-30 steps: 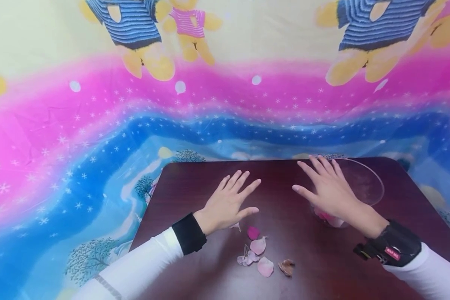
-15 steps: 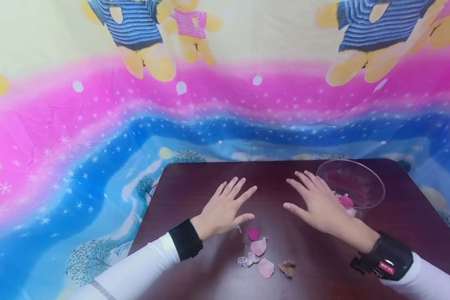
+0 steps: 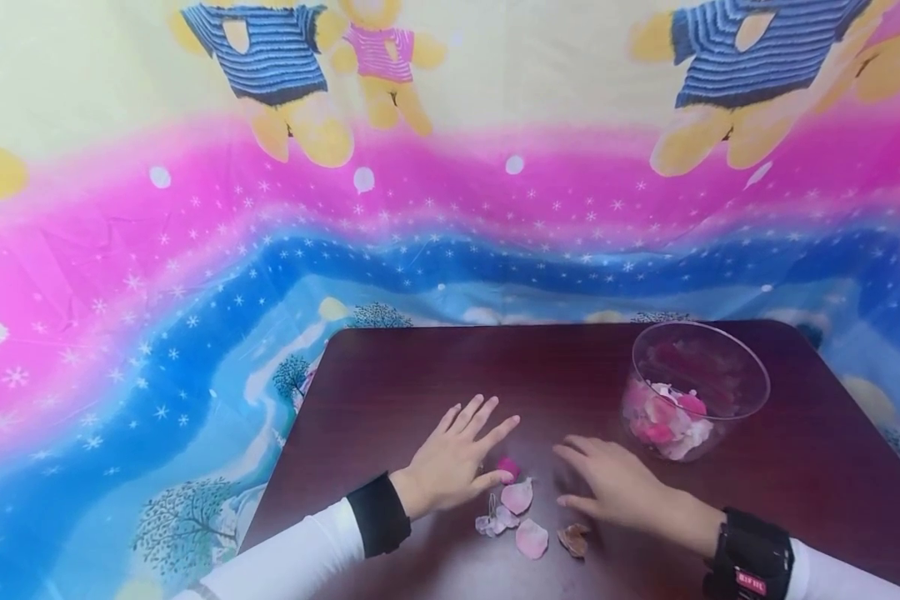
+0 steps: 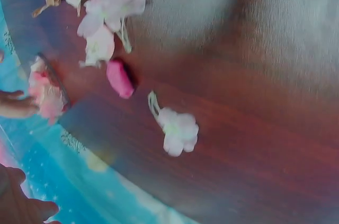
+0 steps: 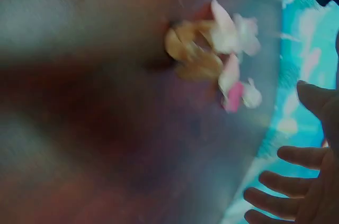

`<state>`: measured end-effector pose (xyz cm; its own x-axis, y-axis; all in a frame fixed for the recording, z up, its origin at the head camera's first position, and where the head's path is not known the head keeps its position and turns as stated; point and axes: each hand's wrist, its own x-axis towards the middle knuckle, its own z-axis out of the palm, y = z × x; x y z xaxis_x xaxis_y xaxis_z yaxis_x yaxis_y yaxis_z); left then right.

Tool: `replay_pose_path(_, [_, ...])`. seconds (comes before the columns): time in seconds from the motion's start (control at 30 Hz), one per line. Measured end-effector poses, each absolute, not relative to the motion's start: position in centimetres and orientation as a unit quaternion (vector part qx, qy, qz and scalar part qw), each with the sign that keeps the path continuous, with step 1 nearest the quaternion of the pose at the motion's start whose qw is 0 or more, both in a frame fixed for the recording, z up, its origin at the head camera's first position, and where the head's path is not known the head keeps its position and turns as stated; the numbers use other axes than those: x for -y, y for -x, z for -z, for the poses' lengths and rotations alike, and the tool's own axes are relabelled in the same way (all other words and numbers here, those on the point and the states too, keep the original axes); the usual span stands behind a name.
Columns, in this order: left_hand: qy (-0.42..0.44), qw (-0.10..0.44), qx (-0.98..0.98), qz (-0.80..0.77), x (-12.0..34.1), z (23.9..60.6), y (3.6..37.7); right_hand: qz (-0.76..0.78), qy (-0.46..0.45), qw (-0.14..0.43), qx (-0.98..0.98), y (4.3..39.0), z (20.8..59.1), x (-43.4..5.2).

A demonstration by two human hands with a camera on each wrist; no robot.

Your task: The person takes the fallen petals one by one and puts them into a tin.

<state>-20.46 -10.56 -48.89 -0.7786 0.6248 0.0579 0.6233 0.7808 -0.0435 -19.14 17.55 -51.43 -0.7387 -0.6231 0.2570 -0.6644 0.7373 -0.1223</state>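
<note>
Loose petals (image 3: 516, 510) on the table (image 3: 390, 375), near its front edge. Left hand (image 3: 450, 458) just left of the petals, right hand (image 3: 618, 492) just right. Bowl (image 3: 693, 392) behind and right of them, more petals inside.

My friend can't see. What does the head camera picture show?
Two open hands, left hand and right hand, reach over loose petals on a dark table. A clear jar of petals stands to the right, with a teddy bear cloth behind.
</note>
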Motion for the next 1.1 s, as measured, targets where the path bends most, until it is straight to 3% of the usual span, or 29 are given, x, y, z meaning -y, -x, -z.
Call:
replay_pose_path(0.5, [0.385,0.026,0.922,-0.008,9.9,53.5,16.7,-0.086,-0.372,-0.021,0.924,16.7,55.8,-17.2])
replay_pose_path(0.73, [0.418,0.038,0.907,-0.037,9.1,54.2,15.0,-0.103,-0.367,0.010,0.924,15.9,56.9,-17.0])
replay_pose_path(1.1, [0.430,0.042,0.900,-0.051,8.3,54.5,14.7,-0.118,-0.372,0.010,0.921,15.7,57.5,-16.7])
